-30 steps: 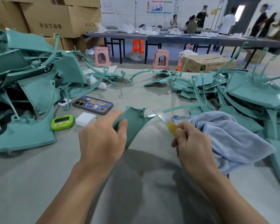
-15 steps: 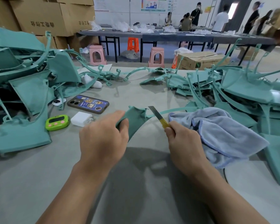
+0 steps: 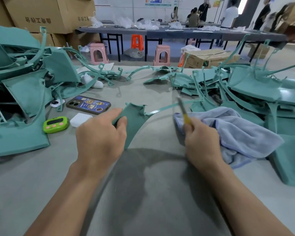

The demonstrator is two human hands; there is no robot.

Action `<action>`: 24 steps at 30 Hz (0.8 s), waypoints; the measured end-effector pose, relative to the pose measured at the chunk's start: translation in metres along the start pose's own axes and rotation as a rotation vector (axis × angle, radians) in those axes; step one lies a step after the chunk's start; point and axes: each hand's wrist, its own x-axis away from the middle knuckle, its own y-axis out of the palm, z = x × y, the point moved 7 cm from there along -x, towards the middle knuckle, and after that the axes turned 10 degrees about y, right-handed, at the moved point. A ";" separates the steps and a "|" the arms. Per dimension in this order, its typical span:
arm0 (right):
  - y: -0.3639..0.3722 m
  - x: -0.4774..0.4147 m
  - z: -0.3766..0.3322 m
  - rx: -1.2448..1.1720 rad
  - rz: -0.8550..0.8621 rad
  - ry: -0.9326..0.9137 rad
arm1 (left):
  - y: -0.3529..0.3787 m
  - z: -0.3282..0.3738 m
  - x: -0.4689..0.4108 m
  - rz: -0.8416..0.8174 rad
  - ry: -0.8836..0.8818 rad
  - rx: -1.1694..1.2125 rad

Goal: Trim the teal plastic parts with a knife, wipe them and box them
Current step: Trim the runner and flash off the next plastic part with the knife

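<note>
My left hand [image 3: 100, 138] grips a teal plastic part [image 3: 134, 120] by its left edge, thumb on top, holding it over the grey table [image 3: 41, 184]. A thin teal strip runs from the part's upper right corner toward the right pile. My right hand [image 3: 200, 142] holds a yellow-handled knife [image 3: 183, 110], its blade blurred and pointing up and away, clear of the part. A light blue cloth [image 3: 242, 132] lies just right of that hand. Heaps of teal parts fill the left [image 3: 20, 92] and right [image 3: 255, 89] of the table.
Left of my hand lie a phone [image 3: 89, 105], a white block [image 3: 80, 119], a green timer [image 3: 55, 124] and a small white-black gadget [image 3: 55, 103]. Cardboard boxes [image 3: 46, 12] stack at back left, another box [image 3: 209, 57] on the floor. Stools, a long table and several people stand behind.
The knife has swung from pointing left toward the part's corner to pointing upward, and my right hand has drawn away to the right. My left hand keeps its hold on the part.
</note>
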 end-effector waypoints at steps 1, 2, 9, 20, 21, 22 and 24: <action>0.008 0.008 -0.013 -0.016 -0.051 -0.093 | 0.000 0.001 0.000 0.005 0.014 0.000; 0.016 0.015 -0.024 0.014 -0.092 -0.170 | -0.001 0.003 0.001 0.015 0.028 -0.001; 0.004 -0.012 0.004 0.213 0.090 0.062 | -0.001 0.011 0.001 0.023 0.094 0.013; 0.032 0.014 -0.029 0.148 -0.057 -0.145 | 0.002 0.020 0.002 -0.008 0.156 -0.073; 0.026 0.006 -0.019 0.152 -0.024 -0.084 | 0.002 0.020 0.002 -0.011 0.155 -0.071; 0.018 -0.003 -0.006 0.148 0.019 -0.001 | 0.003 0.021 0.002 -0.015 0.153 -0.067; 0.000 -0.017 0.019 0.146 0.091 0.134 | 0.004 0.024 0.002 -0.029 0.162 -0.078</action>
